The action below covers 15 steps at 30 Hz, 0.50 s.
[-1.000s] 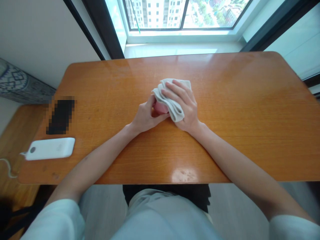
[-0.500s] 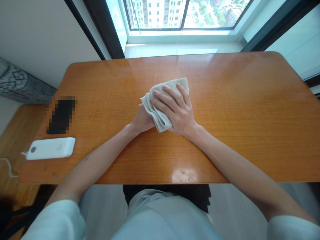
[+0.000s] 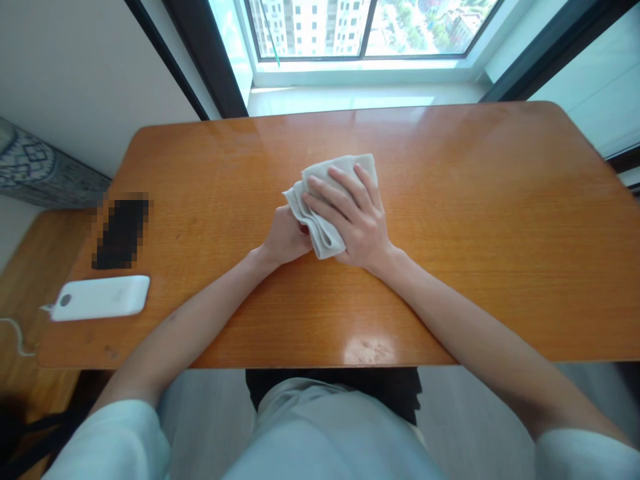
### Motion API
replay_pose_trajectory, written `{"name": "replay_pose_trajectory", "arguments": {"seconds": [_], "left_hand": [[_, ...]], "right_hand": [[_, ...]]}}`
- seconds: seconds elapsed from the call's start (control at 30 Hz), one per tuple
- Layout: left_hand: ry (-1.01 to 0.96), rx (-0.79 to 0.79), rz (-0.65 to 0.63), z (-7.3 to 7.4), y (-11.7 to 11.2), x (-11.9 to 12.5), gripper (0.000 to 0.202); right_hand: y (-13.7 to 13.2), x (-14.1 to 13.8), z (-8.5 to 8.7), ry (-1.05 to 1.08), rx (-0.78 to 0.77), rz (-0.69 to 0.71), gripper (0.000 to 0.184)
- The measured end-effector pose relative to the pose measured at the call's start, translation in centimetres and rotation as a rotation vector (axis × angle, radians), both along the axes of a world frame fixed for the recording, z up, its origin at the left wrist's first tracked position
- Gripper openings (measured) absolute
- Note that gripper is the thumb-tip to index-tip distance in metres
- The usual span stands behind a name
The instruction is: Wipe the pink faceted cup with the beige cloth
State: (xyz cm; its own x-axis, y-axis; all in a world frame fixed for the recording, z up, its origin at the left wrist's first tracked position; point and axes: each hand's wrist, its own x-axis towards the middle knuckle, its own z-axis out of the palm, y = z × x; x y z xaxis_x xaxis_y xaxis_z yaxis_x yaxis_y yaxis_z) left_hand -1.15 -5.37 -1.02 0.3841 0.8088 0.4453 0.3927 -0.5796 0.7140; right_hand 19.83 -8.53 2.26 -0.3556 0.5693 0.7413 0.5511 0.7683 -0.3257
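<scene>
A folded pale grey cloth (image 3: 325, 241) is held between my two hands over the middle of the table. My right hand (image 3: 364, 225) lies across its top, fingers slightly apart and pressed on the fabric, with the thumb side mostly out of sight. From the left, my left hand (image 3: 287, 235) grips the cloth from below; its fingers are hidden underneath. Layered folds of the cloth show at its left and near edges.
The glossy wooden table (image 3: 500, 233) spans the view. On its left lie a white power strip-like device (image 3: 103, 298) with a cable and a dark pixelated rectangle (image 3: 121, 233). A patterned fabric item (image 3: 45, 167) stands beyond the left edge; a window (image 3: 370, 30) is behind.
The cloth's near folded edge has lifted slightly, and my fingers on top have shifted a little. Both hands stay almost in place.
</scene>
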Motion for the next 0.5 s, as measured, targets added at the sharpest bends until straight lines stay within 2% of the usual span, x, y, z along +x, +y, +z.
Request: {"name": "replay_pose_trajectory", "arguments": {"seconds": [0.07, 0.13, 0.23, 0.27, 0.33, 0.43, 0.5], "left_hand": [[-0.024, 0.026, -0.003, 0.5, -0.1, 0.1, 0.058], [-0.054, 0.046, -0.014, 1.2, -0.3, 0.4, 0.071], [-0.07, 0.041, -0.043, 1.8, -0.5, 0.6, 0.075], [-0.07, 0.043, -0.044, 1.8, -0.5, 0.5, 0.075], [-0.065, 0.05, -0.039, 1.5, -0.4, 0.3, 0.075], [-0.011, 0.059, -0.039, 0.8, -0.1, 0.0, 0.059], [0.019, 0.052, -0.032, 0.5, 0.0, -0.1, 0.051]], "right_hand": [[0.9, 0.6, -0.7, 0.121, -0.062, -0.055, 0.058], [1.9, 1.3, -1.9, 0.347, -0.166, -0.145, 0.057], [2.5, 1.7, -2.9, 0.607, -0.318, -0.276, 0.057], [2.3, 1.6, -2.8, 0.608, -0.324, -0.274, 0.056], [1.5, 1.2, -1.9, 0.485, -0.24, -0.19, 0.054], [0.2, 0.6, 0.0, 0.182, -0.059, -0.022, 0.054], [0.0, 0.4, 0.5, 0.074, -0.006, 0.024, 0.055]]}}
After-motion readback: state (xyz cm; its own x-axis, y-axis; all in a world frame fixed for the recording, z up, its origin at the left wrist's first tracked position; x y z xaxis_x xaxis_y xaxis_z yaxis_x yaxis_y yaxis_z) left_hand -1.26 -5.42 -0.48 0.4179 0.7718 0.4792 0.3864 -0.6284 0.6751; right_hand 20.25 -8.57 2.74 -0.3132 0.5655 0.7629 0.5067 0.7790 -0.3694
